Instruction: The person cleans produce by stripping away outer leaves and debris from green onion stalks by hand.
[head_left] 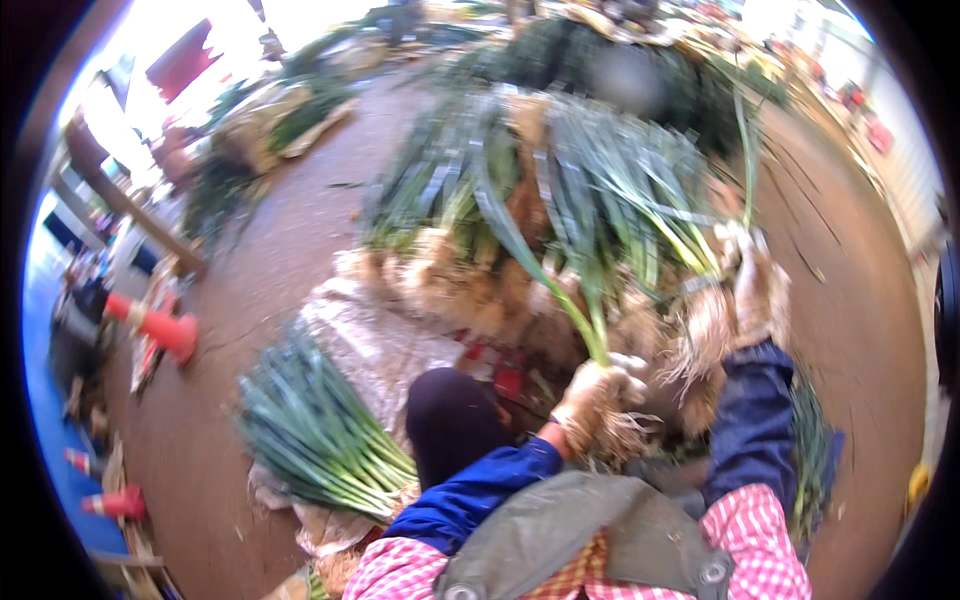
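Observation:
My left hand (590, 398), in a pale glove, is closed around the white base of a few green onions (577, 318). Their leaves fan upward and away, and their stringy roots (624, 432) hang below my fingers. To the right, my gloved right hand (757, 285) is blurred, with its fingertips pinched at the foot of an upright green onion stalk (748, 165). Beside that hand, pale roots (703, 330) spread from stalks of the big pile. That pile of green onions (620, 170) lies in front of me, leaves pointing away.
A neat bundle of green onions (325, 425) rests at my left on pale sacking (370, 335). More stalks (812, 450) lie by my right elbow. Dark green heaps (600, 75) stand farther back. Orange cones (165, 328) and a wooden post (135, 205) are at the left.

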